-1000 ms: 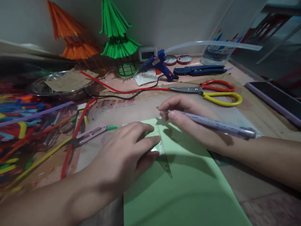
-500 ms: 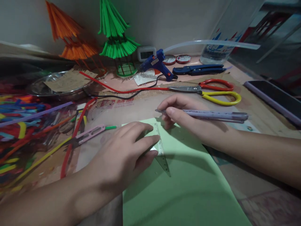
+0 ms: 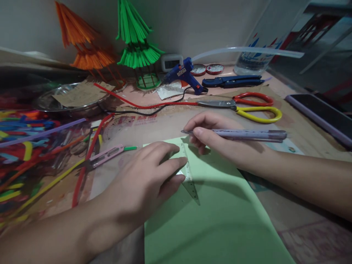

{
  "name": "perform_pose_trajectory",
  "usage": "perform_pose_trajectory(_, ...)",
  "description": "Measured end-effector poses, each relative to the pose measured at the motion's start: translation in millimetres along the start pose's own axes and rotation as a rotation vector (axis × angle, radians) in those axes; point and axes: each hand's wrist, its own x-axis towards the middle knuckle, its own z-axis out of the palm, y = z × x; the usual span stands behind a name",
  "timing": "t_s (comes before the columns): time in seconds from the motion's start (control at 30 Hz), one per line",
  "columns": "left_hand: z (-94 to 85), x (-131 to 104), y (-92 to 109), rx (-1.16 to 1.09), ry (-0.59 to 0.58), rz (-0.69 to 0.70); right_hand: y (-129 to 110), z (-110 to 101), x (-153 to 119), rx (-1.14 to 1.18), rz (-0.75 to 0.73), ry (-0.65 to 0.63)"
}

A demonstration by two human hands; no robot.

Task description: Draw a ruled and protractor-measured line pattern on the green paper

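My left hand (image 3: 148, 170) holds a clear triangular set square (image 3: 190, 181) down with its bent, slightly spread fingertips. The set square lies on a sheet of light green paper (image 3: 214, 227), near its far edge, partly hidden by the fingers. In my right hand (image 3: 211, 134) is a pen with a pale purple barrel (image 3: 244, 134), pinched between thumb and fingers. The pen lies nearly level, its tip pointing left, just past the paper's far edge. Whether the tip touches anything I cannot tell.
Behind the hands lie scissors (image 3: 258, 114), a blue glue gun (image 3: 183, 75) and blue pliers-like tool (image 3: 233, 81). Orange (image 3: 74, 29) and green (image 3: 133, 33) tree-shaped models stand at the back. Left are a craft knife (image 3: 107, 156), colourful pipe cleaners (image 3: 24, 128) and a metal dish (image 3: 46, 104); right, a phone (image 3: 321, 113).
The pen and my right hand have shifted very slightly to the left. My left hand and the set square keep their place on the paper.
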Motion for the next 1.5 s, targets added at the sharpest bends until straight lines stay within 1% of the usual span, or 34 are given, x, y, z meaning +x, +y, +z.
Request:
perform_pose_trajectory(0.1, 0.0, 0, 0, 0.006, -0.002, -0.003, -1, -2, 0, -0.037, -0.008, 0.001)
perform_pose_trajectory(0.23, 0.7, 0, 0, 0.018, 0.009, 0.008, -5, -6, 1, -0.177, -0.048, 0.007)
perform_pose_trajectory(0.4, 1.2, 1, 1, 0.022, 0.013, 0.008, -11, -7, 4, -0.333, 0.003, -0.003)
perform_pose_trajectory(0.5, 1.6, 1, 1, 0.020, 0.018, 0.008, -11, -5, 6, -0.393, 0.004, -0.014)
perform_pose_trajectory(1.03, 2.3, 3, 4, 0.030, 0.039, -0.030, -11, -3, 9, -0.350, 0.055, -0.050)
perform_pose_trajectory(1.23, 2.1, 2, 6, 0.037, 0.069, -0.036, -3, -3, 8, -0.339, 0.009, -0.033)
perform_pose_trajectory(1.5, 2.0, 3, 7, 0.056, 0.068, -0.045, -3, -3, 8, -0.329, -0.003, -0.030)
